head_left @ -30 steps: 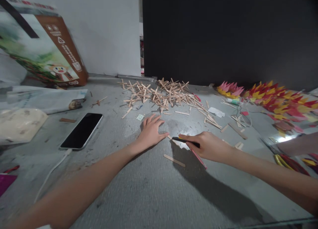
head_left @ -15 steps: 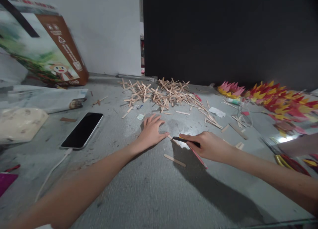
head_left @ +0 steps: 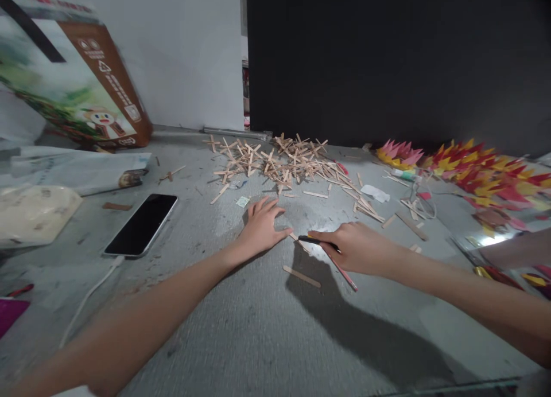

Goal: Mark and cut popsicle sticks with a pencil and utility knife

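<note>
My left hand (head_left: 263, 228) rests on the grey table with its fingers spread, and the thumb tip touches the end of a small wooden craft stick (head_left: 294, 236). In my right hand (head_left: 359, 248) is a black utility knife (head_left: 310, 240), its front end on or just above that stick; the blade is too small to make out. A pink pencil (head_left: 345, 275) lies beneath the right hand, partly hidden by it. Nearer to me, a whole craft stick (head_left: 301, 276) lies flat in the hand's shadow.
Behind the hands lies a heap of crossed craft sticks (head_left: 275, 162). A phone (head_left: 142, 225) with a white cable is at left, near a printed box (head_left: 107, 87). Red and yellow paper petals (head_left: 482, 170) lie at right, where another person's arm (head_left: 516, 252) reaches in.
My right hand and the knife have shifted slightly up and back, the wrist lifting a little. The left hand stays in place on the stick.
</note>
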A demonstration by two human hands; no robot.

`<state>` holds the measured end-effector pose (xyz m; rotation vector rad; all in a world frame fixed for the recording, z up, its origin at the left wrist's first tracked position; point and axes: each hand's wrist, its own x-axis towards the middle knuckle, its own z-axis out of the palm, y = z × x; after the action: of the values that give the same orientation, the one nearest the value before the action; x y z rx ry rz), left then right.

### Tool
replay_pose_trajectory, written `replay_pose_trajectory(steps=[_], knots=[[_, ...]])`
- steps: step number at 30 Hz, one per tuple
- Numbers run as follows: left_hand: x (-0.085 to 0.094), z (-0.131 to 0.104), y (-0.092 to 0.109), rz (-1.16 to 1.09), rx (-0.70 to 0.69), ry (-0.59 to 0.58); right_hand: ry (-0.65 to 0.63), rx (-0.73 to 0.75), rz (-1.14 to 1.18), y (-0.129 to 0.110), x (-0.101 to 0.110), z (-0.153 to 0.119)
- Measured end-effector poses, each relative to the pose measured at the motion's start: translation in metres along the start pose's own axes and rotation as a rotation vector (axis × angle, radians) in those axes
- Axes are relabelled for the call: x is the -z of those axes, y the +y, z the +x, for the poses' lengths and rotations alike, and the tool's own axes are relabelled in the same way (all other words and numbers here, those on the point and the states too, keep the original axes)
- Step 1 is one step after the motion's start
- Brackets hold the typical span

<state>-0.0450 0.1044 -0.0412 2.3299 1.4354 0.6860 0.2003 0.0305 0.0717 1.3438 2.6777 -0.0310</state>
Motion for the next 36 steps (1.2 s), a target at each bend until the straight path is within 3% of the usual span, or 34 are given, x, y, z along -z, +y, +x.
replay_pose_trajectory(steps=[11, 21, 25, 28, 31, 33, 36], knots=[[0.003, 0.0, 0.002, 0.036, -0.01, -0.003, -0.18, 0.109, -0.183, -0.02, 0.041, 0.044], [-0.004, 0.001, -0.002, 0.014, -0.017, 0.027, -0.204, 0.133, -0.141, -0.025, 0.045, 0.06], [0.003, 0.003, 0.0, -0.109, 0.016, 0.135, -0.224, 0.079, -0.133, -0.019, 0.044, 0.049], [0.008, 0.005, -0.004, -0.206, 0.114, 0.294, -0.105, -0.009, -0.036, -0.009, 0.034, 0.033], [0.01, 0.007, -0.007, -0.302, 0.251, 0.399, 0.175, -0.233, 0.186, -0.002, 0.012, 0.014], [0.009, 0.005, -0.005, -0.391, 0.262, 0.384, 0.288, -0.294, 0.415, -0.003, -0.006, 0.004], [0.005, -0.003, 0.007, -0.545, 0.146, 0.214, 0.342, -0.347, 0.704, -0.014, -0.031, -0.005]])
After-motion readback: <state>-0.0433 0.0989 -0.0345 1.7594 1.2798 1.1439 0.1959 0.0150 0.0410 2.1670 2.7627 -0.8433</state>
